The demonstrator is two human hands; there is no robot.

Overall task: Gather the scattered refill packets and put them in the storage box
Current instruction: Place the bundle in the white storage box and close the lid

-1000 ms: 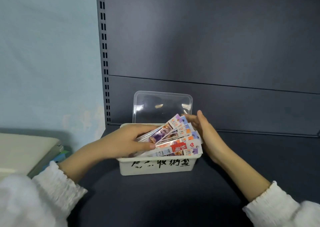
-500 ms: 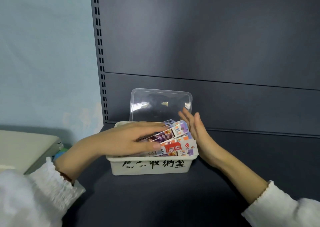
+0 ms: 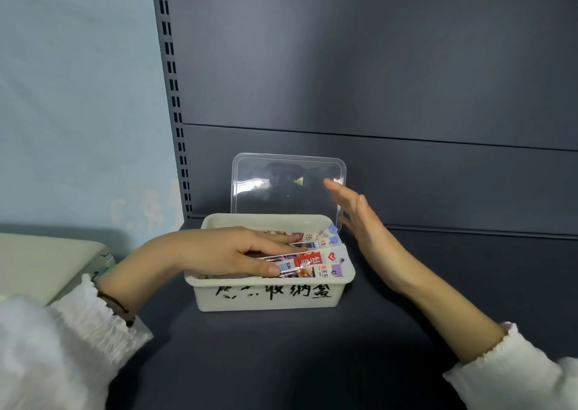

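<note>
A cream storage box (image 3: 269, 297) with black handwritten characters on its front stands on the dark shelf. Several colourful refill packets (image 3: 316, 261) lie inside it, flat and side by side. My left hand (image 3: 228, 250) lies flat on the packets and presses them down with straight fingers. Just right of the box, my right hand (image 3: 362, 222) is raised with straight fingers and holds nothing. The box's clear lid (image 3: 281, 184) stands upright behind it, leaning against the back panel.
The dark shelf surface (image 3: 281, 356) spreads in front of and to the right of the box. A dark metal back panel (image 3: 406, 81) rises behind. A pale flat object (image 3: 40, 262) sits at the left, beside a light blue wall (image 3: 78, 96).
The packets have gone from fanned up above the rim to lying down in the box under my left hand. My right hand has come off the packet ends and lifted to the right.
</note>
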